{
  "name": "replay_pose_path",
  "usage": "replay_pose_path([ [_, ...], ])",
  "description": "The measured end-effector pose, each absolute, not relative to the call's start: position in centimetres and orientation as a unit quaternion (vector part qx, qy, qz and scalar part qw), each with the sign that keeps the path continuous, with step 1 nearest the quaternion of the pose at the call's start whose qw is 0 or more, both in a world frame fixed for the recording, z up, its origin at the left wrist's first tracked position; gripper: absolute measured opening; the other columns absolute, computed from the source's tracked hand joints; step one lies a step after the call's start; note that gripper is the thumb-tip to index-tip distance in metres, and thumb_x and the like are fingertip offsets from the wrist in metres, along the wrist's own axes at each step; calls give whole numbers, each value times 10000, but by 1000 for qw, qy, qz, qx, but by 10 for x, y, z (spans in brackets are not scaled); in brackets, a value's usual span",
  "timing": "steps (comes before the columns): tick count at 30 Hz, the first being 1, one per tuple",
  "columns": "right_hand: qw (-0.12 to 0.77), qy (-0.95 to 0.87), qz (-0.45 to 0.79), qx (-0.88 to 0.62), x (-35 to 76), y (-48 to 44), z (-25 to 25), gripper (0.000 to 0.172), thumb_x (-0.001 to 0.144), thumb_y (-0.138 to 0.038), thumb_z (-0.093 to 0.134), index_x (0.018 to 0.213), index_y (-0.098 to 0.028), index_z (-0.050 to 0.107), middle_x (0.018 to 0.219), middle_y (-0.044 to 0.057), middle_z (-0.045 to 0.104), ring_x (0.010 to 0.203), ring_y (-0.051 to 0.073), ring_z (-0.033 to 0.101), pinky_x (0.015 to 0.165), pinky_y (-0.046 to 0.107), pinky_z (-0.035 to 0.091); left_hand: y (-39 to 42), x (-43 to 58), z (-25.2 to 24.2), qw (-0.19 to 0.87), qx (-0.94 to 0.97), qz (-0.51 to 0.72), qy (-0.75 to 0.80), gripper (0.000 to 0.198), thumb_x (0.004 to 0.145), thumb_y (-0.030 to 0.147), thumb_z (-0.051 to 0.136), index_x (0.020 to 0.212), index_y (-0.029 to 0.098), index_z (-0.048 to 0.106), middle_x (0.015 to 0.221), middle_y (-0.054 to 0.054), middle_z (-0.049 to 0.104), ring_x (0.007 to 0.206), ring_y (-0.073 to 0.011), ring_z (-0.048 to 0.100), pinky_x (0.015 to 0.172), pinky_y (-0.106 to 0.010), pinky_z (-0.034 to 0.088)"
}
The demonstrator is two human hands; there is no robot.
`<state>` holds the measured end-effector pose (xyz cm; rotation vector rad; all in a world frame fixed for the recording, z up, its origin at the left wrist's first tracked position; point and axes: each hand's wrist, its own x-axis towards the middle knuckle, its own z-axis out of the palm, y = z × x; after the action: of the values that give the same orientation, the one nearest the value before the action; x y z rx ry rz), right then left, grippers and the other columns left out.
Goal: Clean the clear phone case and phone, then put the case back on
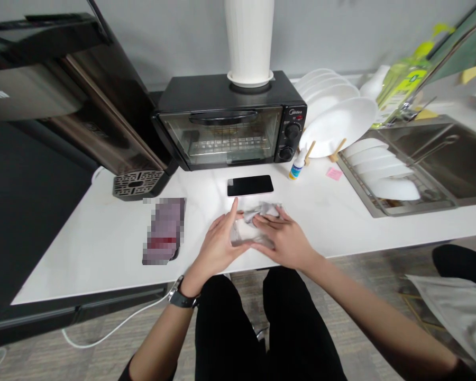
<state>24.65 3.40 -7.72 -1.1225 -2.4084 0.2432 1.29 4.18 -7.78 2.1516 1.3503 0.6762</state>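
Note:
On the white countertop (200, 182), just in front of a dark-screened phone (250, 186), lies a see-through, box-like plastic thing (248, 231). A crumpled grey cloth (254, 211) rests over its far side. My left hand (218, 241) grips the plastic thing along its left and near edges. From the other side my right hand (281, 238) presses its fingers onto the cloth, with its thumb at the near edge. Part of the plastic thing is hidden under my fingers. A small white spray bottle (296, 165) with a blue and yellow label stands beyond my right hand.
A black toaster oven (226, 92) stands behind, bearing a white ribbed vase (249, 42). A dark drink machine (115, 106) and a blurred-out purple object (164, 230) are left. Racked white plates (337, 124), a pink note (333, 173) and a sink (464, 153) are right.

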Motion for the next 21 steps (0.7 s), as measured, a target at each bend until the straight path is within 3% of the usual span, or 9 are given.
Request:
replay_pose_path([
  [4,257,-887,159,-351,218,26,-77,623,997,-624,612,1403,-152,639,1433,149,687,1322,290,672,1320,547,254,41,11,-78,239,801,237,494,1216,854,340,820,1706,335,-48,1491,-133,598,1370,-335,577,1147,-517,442],
  [9,237,-890,193,-338,242,17,-71,454,1051,-506,589,1413,-237,636,1448,75,681,1311,256,683,1327,593,216,40,14,-74,243,803,241,489,1252,839,344,833,1700,328,-75,1444,-127,626,1372,-330,577,1142,-524,444],
  [15,220,-878,131,-404,290,15,-68,339,1081,-388,556,1380,-282,676,1401,33,716,1272,247,708,1308,592,276,40,15,-72,240,802,239,492,1244,835,387,849,1701,323,-43,1435,-109,642,1376,-316,572,1166,-521,421],
  [21,221,-868,37,-443,302,19,-70,362,1090,-395,533,1381,-227,668,1338,84,754,1224,268,733,1327,618,145,42,15,-73,255,791,244,500,1233,819,354,866,1704,335,7,1414,-77,669,1380,-299,577,1198,-510,392],
])
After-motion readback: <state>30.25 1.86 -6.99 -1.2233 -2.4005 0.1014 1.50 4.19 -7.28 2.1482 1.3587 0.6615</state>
